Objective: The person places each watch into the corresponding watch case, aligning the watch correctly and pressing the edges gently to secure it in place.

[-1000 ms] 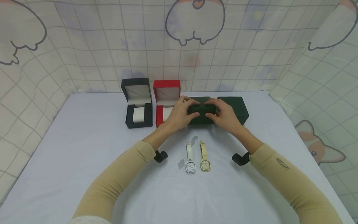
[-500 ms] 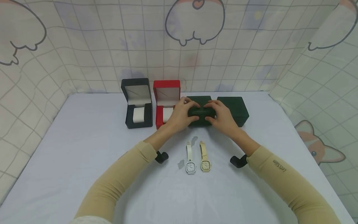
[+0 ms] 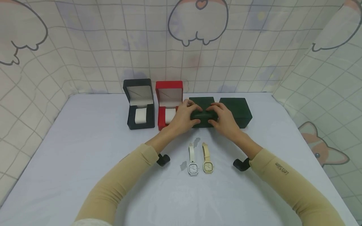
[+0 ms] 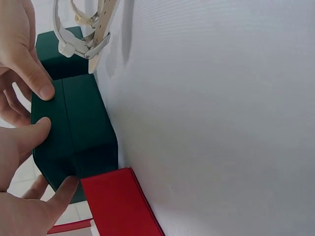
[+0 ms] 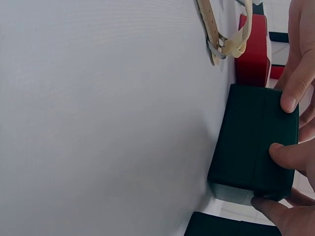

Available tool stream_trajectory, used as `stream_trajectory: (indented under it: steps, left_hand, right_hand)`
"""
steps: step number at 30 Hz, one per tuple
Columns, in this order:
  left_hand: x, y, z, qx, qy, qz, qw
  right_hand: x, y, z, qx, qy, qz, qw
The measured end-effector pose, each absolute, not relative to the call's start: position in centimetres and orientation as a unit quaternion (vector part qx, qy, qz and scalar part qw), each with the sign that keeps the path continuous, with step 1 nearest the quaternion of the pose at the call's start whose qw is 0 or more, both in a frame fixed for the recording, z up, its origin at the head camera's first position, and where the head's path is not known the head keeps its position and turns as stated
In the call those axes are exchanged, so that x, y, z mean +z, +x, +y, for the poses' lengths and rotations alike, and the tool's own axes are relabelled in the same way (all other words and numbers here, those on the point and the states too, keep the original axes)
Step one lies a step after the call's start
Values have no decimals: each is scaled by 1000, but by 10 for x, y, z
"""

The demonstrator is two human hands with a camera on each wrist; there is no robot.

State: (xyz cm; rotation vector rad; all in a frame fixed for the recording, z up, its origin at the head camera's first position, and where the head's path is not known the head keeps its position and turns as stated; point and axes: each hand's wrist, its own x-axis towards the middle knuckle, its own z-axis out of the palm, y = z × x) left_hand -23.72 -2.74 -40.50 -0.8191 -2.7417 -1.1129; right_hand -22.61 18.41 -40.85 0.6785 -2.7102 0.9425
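A dark green watch box (image 3: 202,101) stands in the back row, its lid down or nearly so. My left hand (image 3: 182,117) grips its left part, the thumb on the front face above the seam (image 4: 67,110). The right hand (image 3: 227,122) holds the right part, that thumb also on the front (image 5: 258,128). Some fingers of both hands bend over the top and round the ends. Nearer to me lie a white-strapped watch (image 3: 193,168) and a yellow one (image 3: 207,167), straps pointing away. Whatever is inside the green box is hidden.
To the left stand a raised-lid red watch box (image 3: 169,84) and a black one (image 3: 137,82), each with a white cushion. The red one touches or nearly touches the held box. A second green box (image 3: 234,106), closed, stands close on the right. Grey patches (image 3: 183,165) mark the white table.
Both hands have come slightly down and toward me on the green box, the right hand most. The box's front edge sits a little nearer. The watches and other boxes have not moved.
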Motion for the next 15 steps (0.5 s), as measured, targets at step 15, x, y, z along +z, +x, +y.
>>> stream_trajectory:
  steps: [15]
  left_hand:
    - [-405,-224,-43,-355,-262,-897,24]
  right_hand:
    - [-401,-209,191,304,253,-913,102]
